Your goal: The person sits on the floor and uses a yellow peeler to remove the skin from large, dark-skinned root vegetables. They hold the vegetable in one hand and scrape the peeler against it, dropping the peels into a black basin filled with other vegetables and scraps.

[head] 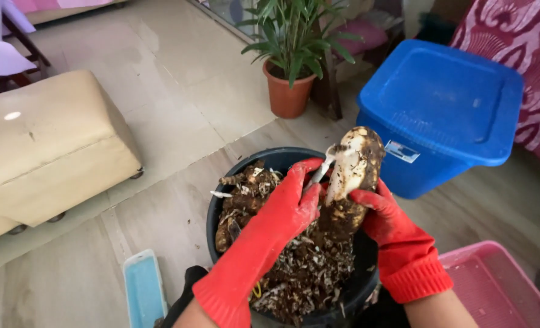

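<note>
— pale floor tiles (179,67) fill most of the view, with wood-look flooring nearer the person. what sits around the edges?

— a beige ottoman (45,146) on the left, a potted plant (289,61) in a terracotta pot at the top, a blue lidded bin (440,109) at upper right. a patterned red fabric (525,54) is cut off at the right edge, so i can't tell what it covers.

— and the hands?

— both wear red rubber gloves. the right hand (379,209) is wrapped around the lower part of a large muddy root (352,176), holding it upright over a black bucket (270,161). the left hand (291,200) is closed on a knife (318,173); only a bit of pale blade shows past the fingers, its tip against the root's upper, already whitish part. the handle is hidden inside the glove.

— what's in the bucket?

— brown peelings and scraps (306,267), plus a few unpeeled roots (239,200) at the left side. how deep the pile goes can't be seen.

— anything else nearby?

— a pink plastic basket (500,285) at lower right, cut by the frame, and a light blue flat object (143,288) at the bottom left, only partly shown; i can't make out what it is.
</note>
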